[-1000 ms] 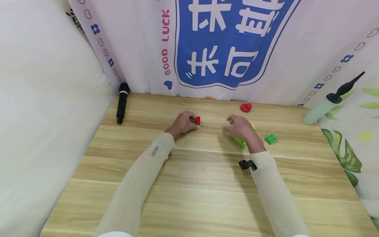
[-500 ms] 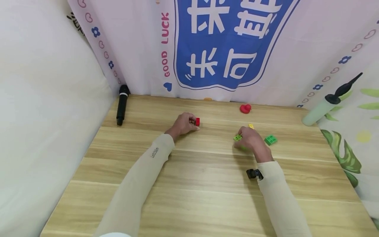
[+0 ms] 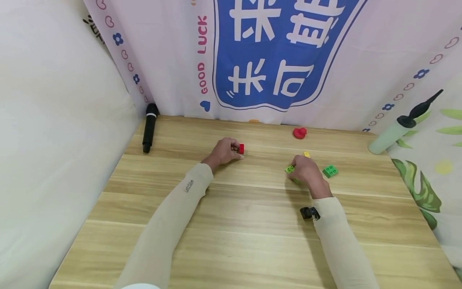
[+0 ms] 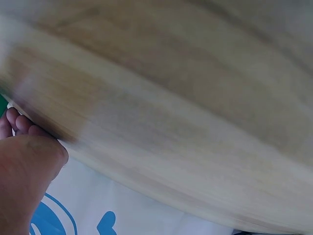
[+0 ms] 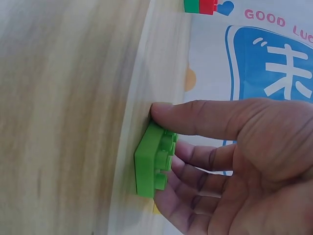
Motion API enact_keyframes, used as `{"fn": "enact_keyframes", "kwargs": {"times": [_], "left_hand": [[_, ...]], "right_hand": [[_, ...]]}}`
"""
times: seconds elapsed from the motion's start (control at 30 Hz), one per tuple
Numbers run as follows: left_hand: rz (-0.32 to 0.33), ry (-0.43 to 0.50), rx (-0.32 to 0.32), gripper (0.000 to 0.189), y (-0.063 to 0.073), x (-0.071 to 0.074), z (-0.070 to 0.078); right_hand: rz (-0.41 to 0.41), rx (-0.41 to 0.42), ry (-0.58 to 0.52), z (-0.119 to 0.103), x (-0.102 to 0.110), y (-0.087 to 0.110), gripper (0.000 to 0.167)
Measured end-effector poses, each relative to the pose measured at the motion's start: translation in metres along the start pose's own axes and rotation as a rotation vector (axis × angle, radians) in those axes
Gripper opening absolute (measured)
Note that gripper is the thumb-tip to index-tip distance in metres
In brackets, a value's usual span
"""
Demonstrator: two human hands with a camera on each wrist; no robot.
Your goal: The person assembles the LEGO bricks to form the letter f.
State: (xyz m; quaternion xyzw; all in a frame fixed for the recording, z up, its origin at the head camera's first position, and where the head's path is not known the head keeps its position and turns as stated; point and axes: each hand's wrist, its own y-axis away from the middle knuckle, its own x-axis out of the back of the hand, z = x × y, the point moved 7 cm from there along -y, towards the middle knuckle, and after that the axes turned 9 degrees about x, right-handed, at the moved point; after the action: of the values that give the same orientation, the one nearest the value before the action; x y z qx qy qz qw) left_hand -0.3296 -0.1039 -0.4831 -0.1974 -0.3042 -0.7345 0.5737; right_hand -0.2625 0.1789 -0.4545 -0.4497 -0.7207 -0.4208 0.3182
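Observation:
My left hand [image 3: 224,150] holds a red toy building brick [image 3: 241,149] between thumb and curled fingers, near the back of the table. In the right wrist view this red brick [image 5: 208,6] sits on a green brick [image 5: 191,6]; a sliver of green shows by my fingers in the left wrist view. Farther right, my right hand [image 3: 306,168] pinches a long light green brick [image 3: 290,169], thumb at one end and fingers at the other. Its studs face the palm in the right wrist view, and part of it is hidden under the hand from above.
A yellow brick [image 3: 306,154] lies just behind my right hand, a green brick [image 3: 330,171] to its right. Farther back is a red heart-shaped piece [image 3: 299,133]. A black microphone [image 3: 149,128] lies at the left, and a pale green pump [image 3: 391,136] stands at the right edge.
My right hand has come back toward me and slightly right, down onto the light green brick, and its fingers have closed on it. The left hand stays in place with the red brick.

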Motion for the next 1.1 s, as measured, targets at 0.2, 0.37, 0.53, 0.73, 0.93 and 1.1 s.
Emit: {"fn": "enact_keyframes", "kwargs": {"times": [0.2,0.37,0.53,0.73,0.93,1.1], "left_hand": [[-0.001,0.0,-0.001,0.033,0.002,0.0,0.0],[-0.001,-0.008,-0.003,0.034,0.002,0.0,0.001],[-0.002,0.001,-0.001,0.035,0.002,0.001,0.002],[0.005,0.002,0.016,0.035,0.002,0.002,-0.001],[0.013,-0.01,0.019,0.037,0.002,0.002,-0.001],[0.006,-0.015,-0.011,0.035,0.002,0.001,0.002]], "right_hand": [[0.016,0.035,0.002,-0.002,-0.002,-0.002,0.041],[0.038,0.076,-0.006,-0.006,-0.004,-0.005,0.039],[0.073,0.122,-0.008,-0.017,-0.001,-0.011,0.042],[0.199,0.242,-0.064,-0.048,0.013,-0.025,0.043],[0.271,0.44,-0.123,-0.095,0.023,-0.043,0.039],[0.272,0.546,-0.139,-0.121,0.017,-0.06,0.039]]}}
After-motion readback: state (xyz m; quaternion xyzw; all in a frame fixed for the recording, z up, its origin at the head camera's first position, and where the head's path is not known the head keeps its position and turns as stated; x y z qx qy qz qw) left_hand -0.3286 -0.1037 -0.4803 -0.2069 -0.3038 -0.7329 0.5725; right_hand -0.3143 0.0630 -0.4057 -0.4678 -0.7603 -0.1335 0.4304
